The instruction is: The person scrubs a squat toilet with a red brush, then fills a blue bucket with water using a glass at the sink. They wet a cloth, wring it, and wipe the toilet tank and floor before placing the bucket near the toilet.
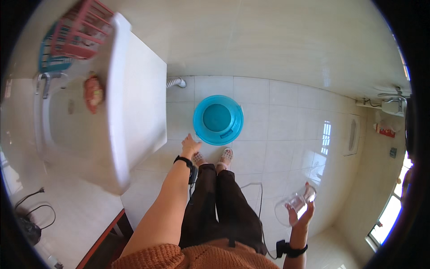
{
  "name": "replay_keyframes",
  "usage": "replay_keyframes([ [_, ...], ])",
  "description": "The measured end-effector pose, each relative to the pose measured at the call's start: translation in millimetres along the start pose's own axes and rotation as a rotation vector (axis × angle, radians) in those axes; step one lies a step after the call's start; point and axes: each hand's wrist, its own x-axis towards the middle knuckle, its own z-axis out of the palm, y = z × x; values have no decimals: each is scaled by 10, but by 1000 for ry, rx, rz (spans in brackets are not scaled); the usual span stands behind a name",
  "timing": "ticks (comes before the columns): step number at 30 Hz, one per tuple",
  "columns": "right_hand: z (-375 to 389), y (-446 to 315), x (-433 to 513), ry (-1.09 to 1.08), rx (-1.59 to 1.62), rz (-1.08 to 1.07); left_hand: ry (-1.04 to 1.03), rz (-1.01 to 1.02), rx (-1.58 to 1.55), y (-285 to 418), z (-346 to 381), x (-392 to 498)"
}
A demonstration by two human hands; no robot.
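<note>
My right hand [305, 215] is wrapped around a clear, waisted vessel [297, 202], glass or clear plastic, held tilted out to my right. No contents show in it. My left hand [190, 144] reaches down past my left leg with its fingers spread and nothing held. It hovers near the lower left rim of a blue plastic bucket [218, 98], and any touch is hard to tell. The bucket sits on the tiled floor in front of my shoes. Black straps circle both my wrists.
To the left is a white sink [116, 111] with a metal faucet [47, 84] and a red-orange item [93, 93]. Pink [84, 37] and blue [50, 57] plastic baskets stand by it. A ribbed drain hose [174, 82] meets the floor. A cable [261, 205] hangs beside my right leg.
</note>
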Motion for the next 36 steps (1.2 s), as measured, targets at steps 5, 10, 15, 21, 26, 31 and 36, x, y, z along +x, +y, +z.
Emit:
replay_keyframes([
  [5,-622,609,263,58,132,59,114,-34,-297,12,536,1362],
  [10,-925,918,529,31,-21,96,165,-138,-592,-157,772,1942],
  [15,-607,1018,609,87,-64,140,-23,-16,-628,-48,852,1376],
  [21,195,668,336,82,-14,155,12,-306,-512,-169,490,-15],
  [26,820,435,27,-129,16,219,-7,-283,-421,-1188,3,-1231],
  [31,1451,388,-174,-512,-101,326,-11,-287,-265,-1985,69,-2424],
  [36,2276,523,-284,-1017,-367,483,-41,-623,-821,-2835,140,-3432],
])
